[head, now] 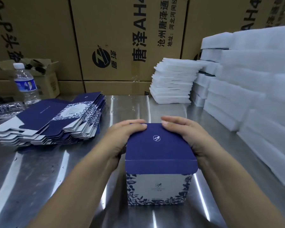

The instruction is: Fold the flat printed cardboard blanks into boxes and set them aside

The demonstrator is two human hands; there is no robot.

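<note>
- A folded box (160,162) stood upright on the metal table (56,178) at lower centre of the frame; its dark blue lid lay closed on top, with the lid's front flap hanging down outside the white, leaf-printed front wall
- The left hand (122,139) cupped the box's upper left side; its fingers (135,126), pressed together and bent at the knuckles, lay over the far left corner of the lid; the thumb ran down the left wall, partly hidden
- The right hand (185,134) mirrored it on the upper right side; its fingers (171,123) lay close together, curled over the far right corner of the lid, fingertips touching the blue card; the thumb followed the right edge
- The two sets of fingertips pointed at each other along the lid's far edge, near but apart
- A stack of flat blanks (56,122), blue and white with the same leaf print, lay fanned on the table at middle left, well apart from the box
- A water bottle (25,83) with a white cap stood upright at upper left, behind the blanks; crumpled clear plastic (5,107) lay just beside it at the left edge
- A pile of white foam sheets (173,83) sat at upper centre right; taller white foam stacks (253,79) filled the right side
- Brown printed cartons (122,38) walled the back; a small carton with its flaps up (46,79) stood behind the bottle
</note>
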